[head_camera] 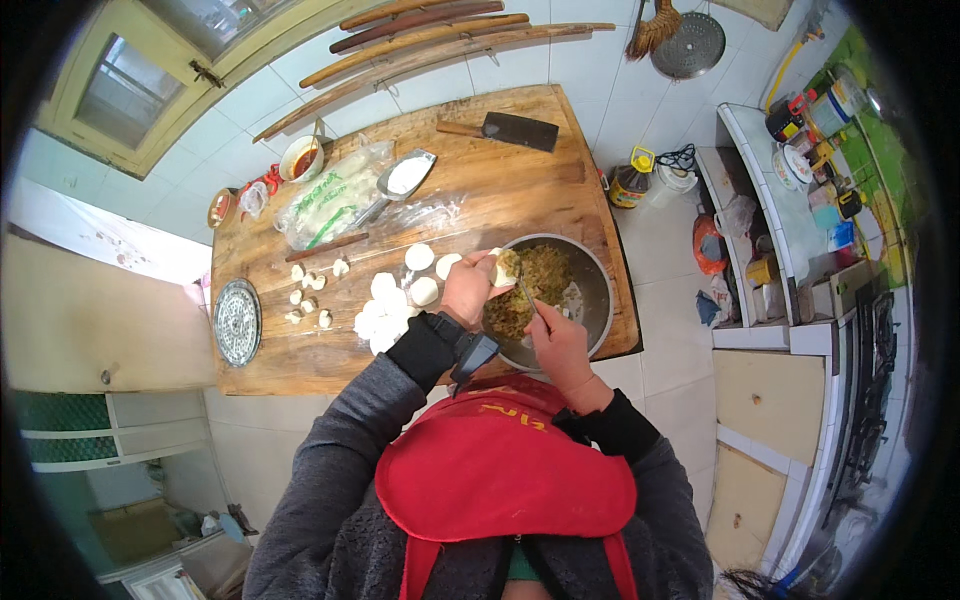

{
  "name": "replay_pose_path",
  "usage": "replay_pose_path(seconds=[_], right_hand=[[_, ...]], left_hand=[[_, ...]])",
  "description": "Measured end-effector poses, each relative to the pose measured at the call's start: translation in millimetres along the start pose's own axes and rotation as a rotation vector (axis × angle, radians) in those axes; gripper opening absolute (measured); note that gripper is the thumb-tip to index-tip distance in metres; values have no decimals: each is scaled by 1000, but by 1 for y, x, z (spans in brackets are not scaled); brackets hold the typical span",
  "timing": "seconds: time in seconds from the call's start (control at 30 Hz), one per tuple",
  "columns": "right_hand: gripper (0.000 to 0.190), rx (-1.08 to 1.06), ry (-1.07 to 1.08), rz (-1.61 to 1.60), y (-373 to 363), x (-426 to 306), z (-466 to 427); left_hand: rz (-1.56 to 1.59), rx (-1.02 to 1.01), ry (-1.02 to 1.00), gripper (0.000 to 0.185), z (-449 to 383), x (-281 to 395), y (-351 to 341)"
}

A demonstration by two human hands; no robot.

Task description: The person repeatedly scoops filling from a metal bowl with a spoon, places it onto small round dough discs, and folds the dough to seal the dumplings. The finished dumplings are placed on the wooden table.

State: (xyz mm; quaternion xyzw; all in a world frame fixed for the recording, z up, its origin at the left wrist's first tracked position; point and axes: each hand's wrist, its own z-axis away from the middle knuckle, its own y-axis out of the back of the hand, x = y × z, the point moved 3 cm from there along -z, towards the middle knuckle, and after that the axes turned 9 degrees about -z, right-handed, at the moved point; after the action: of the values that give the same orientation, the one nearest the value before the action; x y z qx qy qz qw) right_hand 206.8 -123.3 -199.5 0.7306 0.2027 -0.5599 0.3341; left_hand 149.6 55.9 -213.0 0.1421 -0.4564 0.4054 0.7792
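My left hand (466, 289) holds a round dough wrapper (501, 279) over the left rim of a metal bowl (602, 300). A lump of chopped filling (510, 262) lies on that wrapper. In my right hand (559, 341) is a thin metal utensil (528, 292), its tip at the filling; the tip's shape is too small to tell. More filling (546, 271) is heaped inside the bowl. Left of my left hand, several flat dough rounds (386, 304) overlap in a pile, with a few single rounds (419, 257) beside it. Small dough pieces (308, 281) are scattered farther left.
A cleaver (519, 130) lies at the back of the wooden table (517, 187). Nearby are a scoop of flour (409, 174), a plastic bag (337, 195), a small rolling pin (327, 246) and a bowl of red sauce (304, 159). A round patterned metal disc (237, 322) sits at the left edge.
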Motion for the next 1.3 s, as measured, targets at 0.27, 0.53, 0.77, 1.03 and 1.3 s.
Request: replay_pose_path(seconds=[0.27,0.53,0.77,1.03,1.3], right_hand=[[38,-27,303,442,11,3,6],[42,-77,392,634,19,-8,7],[39,-75,372,515,28,-28,6],[27,-123,-279,-249,24,-29,-12],[26,-210,-690,-667,26,-31,-24]], left_hand=[[182,-70,3,28,13,10,-14],[214,-107,-3,23,13,6,-12],[345,-139,5,23,7,-5,-1],[437,-212,-8,28,15,-4,0],[485,-272,-6,31,17,-5,7]])
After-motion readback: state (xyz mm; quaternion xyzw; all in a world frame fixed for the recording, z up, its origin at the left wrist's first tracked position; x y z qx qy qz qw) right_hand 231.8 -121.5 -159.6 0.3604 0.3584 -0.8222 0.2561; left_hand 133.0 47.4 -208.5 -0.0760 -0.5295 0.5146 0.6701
